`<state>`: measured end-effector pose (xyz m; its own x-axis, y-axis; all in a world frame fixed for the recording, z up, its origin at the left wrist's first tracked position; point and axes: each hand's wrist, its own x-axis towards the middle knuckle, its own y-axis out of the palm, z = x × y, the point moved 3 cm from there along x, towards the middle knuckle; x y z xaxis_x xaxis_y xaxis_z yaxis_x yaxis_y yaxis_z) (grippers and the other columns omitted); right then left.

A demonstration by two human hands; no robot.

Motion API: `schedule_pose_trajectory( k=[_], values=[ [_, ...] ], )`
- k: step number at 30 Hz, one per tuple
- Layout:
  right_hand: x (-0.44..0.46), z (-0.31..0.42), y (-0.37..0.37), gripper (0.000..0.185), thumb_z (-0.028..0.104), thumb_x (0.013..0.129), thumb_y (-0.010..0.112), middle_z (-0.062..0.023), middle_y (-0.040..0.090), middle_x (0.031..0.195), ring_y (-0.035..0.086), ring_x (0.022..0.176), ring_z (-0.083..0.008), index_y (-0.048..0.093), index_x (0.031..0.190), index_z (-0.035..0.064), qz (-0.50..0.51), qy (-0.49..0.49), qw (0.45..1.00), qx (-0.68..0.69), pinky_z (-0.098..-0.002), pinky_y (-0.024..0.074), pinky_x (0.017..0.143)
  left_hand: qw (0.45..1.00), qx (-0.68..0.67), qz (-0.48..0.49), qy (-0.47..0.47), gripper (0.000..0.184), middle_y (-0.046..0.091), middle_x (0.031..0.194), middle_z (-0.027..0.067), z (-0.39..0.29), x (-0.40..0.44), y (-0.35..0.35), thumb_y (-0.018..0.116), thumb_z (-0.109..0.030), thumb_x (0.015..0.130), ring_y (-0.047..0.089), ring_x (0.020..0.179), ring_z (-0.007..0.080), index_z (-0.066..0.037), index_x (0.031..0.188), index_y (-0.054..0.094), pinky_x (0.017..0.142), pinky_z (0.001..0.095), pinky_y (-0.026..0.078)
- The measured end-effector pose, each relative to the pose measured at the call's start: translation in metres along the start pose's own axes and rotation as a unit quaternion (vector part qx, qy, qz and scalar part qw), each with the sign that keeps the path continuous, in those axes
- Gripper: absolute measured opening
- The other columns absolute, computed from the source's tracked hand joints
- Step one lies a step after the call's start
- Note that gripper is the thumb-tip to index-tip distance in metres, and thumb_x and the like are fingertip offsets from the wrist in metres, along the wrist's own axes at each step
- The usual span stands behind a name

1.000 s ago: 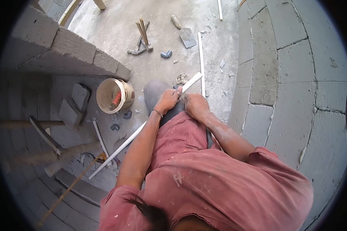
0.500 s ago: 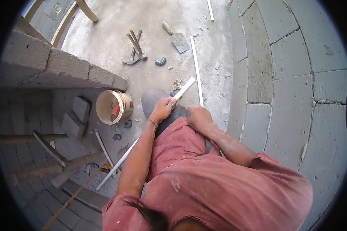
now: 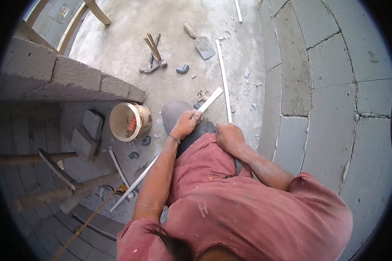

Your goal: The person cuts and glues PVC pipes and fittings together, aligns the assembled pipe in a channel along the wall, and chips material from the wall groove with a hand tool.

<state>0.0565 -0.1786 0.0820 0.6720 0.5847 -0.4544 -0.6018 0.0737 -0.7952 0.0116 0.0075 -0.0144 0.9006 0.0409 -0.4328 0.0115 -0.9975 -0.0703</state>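
Note:
A long white pipe (image 3: 210,99) slants across my lap, its upper end just beyond my knees and its lower end down at the left. My left hand (image 3: 186,123) is closed around it near the upper end. To the right of the pipe, my right hand (image 3: 229,136) rests at my right thigh with its fingers curled; what they hold, if anything, is hidden. A second white pipe (image 3: 224,78) lies on the floor just ahead of my right hand.
A bucket (image 3: 114,122) with a red-handled tool stands at the left. Ahead lie hammers (image 3: 161,62), a trowel (image 3: 204,47) and a grey elbow fitting (image 3: 182,69). Block walls rise at left (image 3: 76,74) and right (image 3: 331,113). A rope (image 3: 85,221) hangs at lower left.
My right hand has moved away from the pipe, to the right and down. My left hand still grips the pipe, and the view has shifted slightly.

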Motion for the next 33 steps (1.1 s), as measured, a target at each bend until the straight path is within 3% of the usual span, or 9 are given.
schedule_pose_trajectory(
  k=[3,5,14,17,20,26,29,31,33],
  values=[
    [0.039,0.012,0.012,0.022,0.011,0.088,0.053,-0.0257,0.072,0.088,0.072,0.085,-0.0414,0.069,0.095,-0.0004,-0.046,-0.047,0.998,0.025,-0.0512,0.0574,0.076,0.994,0.099,-0.016,0.031,0.041,0.044,0.066,-0.0067,-0.006,-0.003,-0.001,0.049,-0.034,0.107,0.036,0.059,0.0054,-0.008,0.076,0.056,0.054,0.0251,0.032],
    [0.065,0.026,0.019,0.019,0.013,0.090,0.053,-0.0285,0.069,0.082,0.070,0.079,-0.0445,0.067,0.091,0.0000,-0.058,-0.061,0.996,0.015,-0.0539,0.0556,0.074,0.998,0.052,-0.017,0.012,0.041,0.047,0.064,-0.0033,0.004,0.003,-0.007,0.050,-0.033,0.106,0.040,0.059,0.0086,-0.005,0.077,0.058,0.055,0.0286,0.035],
    [-0.005,-0.003,0.009,0.021,0.015,0.092,0.053,-0.0281,0.068,0.079,0.070,0.077,-0.0451,0.068,0.090,0.0015,-0.028,-0.011,1.000,0.001,-0.0539,0.0557,0.072,1.000,0.016,-0.006,-0.021,0.039,0.050,0.063,0.0035,0.009,0.001,0.000,0.052,-0.033,0.104,0.048,0.061,0.0144,-0.001,0.083,0.062,0.060,0.0344,0.041],
    [0.033,0.009,0.012,0.021,0.015,0.091,0.053,-0.0280,0.068,0.079,0.070,0.078,-0.0449,0.068,0.089,0.0011,-0.079,-0.028,0.995,0.045,-0.0535,0.0560,0.073,0.988,0.132,-0.047,0.065,0.041,0.049,0.062,0.0046,0.003,0.002,0.001,0.050,-0.034,0.105,0.046,0.059,0.0148,-0.001,0.082,0.061,0.059,0.0354,0.040],
    [0.059,0.026,0.010,0.020,0.011,0.087,0.054,-0.0273,0.071,0.085,0.072,0.082,-0.0427,0.070,0.090,0.0005,-0.069,-0.060,0.996,0.023,-0.0510,0.0577,0.074,0.999,0.030,-0.024,0.011,0.042,0.046,0.066,-0.0061,0.020,0.004,-0.007,0.049,-0.033,0.107,0.038,0.060,0.0063,-0.007,0.076,0.056,0.055,0.0263,0.033],
    [-0.009,-0.007,0.003,0.021,0.014,0.088,0.055,-0.0288,0.070,0.083,0.071,0.082,-0.0441,0.070,0.088,-0.0010,-0.029,-0.025,0.999,0.021,-0.0525,0.0574,0.074,0.998,0.044,-0.028,0.021,0.040,0.044,0.065,-0.0061,0.003,0.004,-0.002,0.047,-0.031,0.107,0.037,0.059,0.0062,-0.007,0.077,0.059,0.054,0.0265,0.032],
    [0.025,0.002,0.010,0.021,0.014,0.088,0.055,-0.0280,0.070,0.084,0.071,0.082,-0.0445,0.070,0.088,-0.0009,-0.061,-0.017,0.997,0.051,-0.0526,0.0573,0.075,0.996,0.082,-0.008,0.028,0.041,0.044,0.065,-0.0055,0.001,0.004,-0.002,0.047,-0.030,0.107,0.038,0.060,0.0073,-0.006,0.076,0.056,0.055,0.0279,0.033],
    [0.055,0.016,0.018,0.023,0.017,0.090,0.054,-0.0284,0.069,0.082,0.070,0.079,-0.0453,0.069,0.087,-0.0004,-0.074,-0.041,0.995,0.047,-0.0540,0.0560,0.074,0.979,0.178,-0.065,0.079,0.041,0.044,0.066,-0.0055,-0.001,0.003,-0.004,0.047,-0.030,0.107,0.039,0.061,0.0079,-0.006,0.075,0.055,0.056,0.0288,0.034],
    [0.062,0.019,0.020,0.025,0.019,0.091,0.053,-0.0292,0.068,0.081,0.069,0.078,-0.0463,0.069,0.087,-0.0005,-0.070,-0.058,0.994,0.054,-0.0556,0.0547,0.075,0.992,0.104,-0.040,0.059,0.041,0.044,0.066,-0.0055,-0.006,-0.002,-0.005,0.047,-0.031,0.107,0.039,0.061,0.0080,-0.006,0.075,0.055,0.057,0.0289,0.034]
  ],
)
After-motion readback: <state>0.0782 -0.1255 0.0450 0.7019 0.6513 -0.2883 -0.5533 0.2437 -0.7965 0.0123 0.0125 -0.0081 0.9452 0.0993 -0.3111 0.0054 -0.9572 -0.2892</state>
